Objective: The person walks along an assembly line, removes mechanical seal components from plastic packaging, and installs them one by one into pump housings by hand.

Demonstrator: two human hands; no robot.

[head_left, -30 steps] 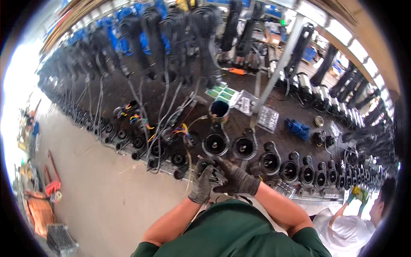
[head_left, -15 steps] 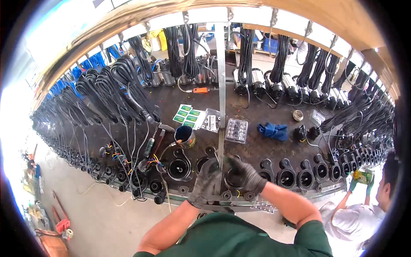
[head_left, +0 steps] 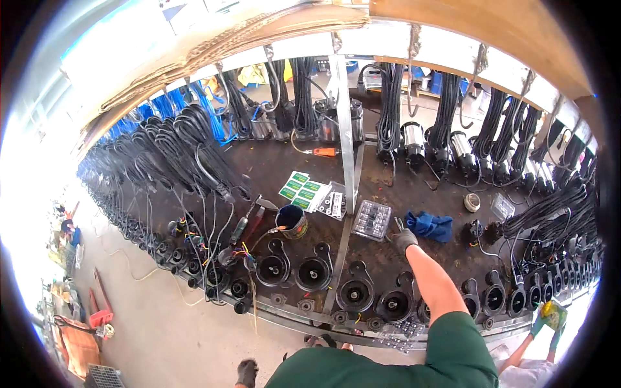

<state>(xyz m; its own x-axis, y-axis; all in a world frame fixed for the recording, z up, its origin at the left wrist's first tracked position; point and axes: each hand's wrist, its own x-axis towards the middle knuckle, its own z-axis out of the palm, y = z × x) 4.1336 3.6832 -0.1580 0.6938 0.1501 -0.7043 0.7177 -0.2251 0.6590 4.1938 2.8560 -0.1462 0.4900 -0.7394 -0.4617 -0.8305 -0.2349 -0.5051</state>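
Note:
My right hand (head_left: pixel 405 240), in a dark glove, reaches over the bench between a clear compartment box (head_left: pixel 372 220) of small parts and a crumpled blue cloth (head_left: pixel 429 226). Its fingers are closed on a slim metal two-pronged tool (head_left: pixel 398 224), whose exact kind is too small to make out. My left hand (head_left: pixel 247 373), also gloved, hangs low at my side, off the bench; its fingers are too unclear to read. Round black pump housings (head_left: pixel 314 274) stand in a row along the bench's near edge, below my right forearm.
A metal post (head_left: pixel 345 129) rises from the bench. Left of it are a can (head_left: pixel 292 222), a hammer (head_left: pixel 259 210), green-and-white label sheets (head_left: pixel 303 189) and an orange-handled tool (head_left: pixel 325 152). Bundled black cables (head_left: pixel 390 107) hang from hooks. A co-worker's gloved hands (head_left: pixel 548 323) hold a yellow-green packet.
Both hands have left the housings at the near edge. The right has moved forward beside the compartment box; the left has dropped to my side. The view has shifted.

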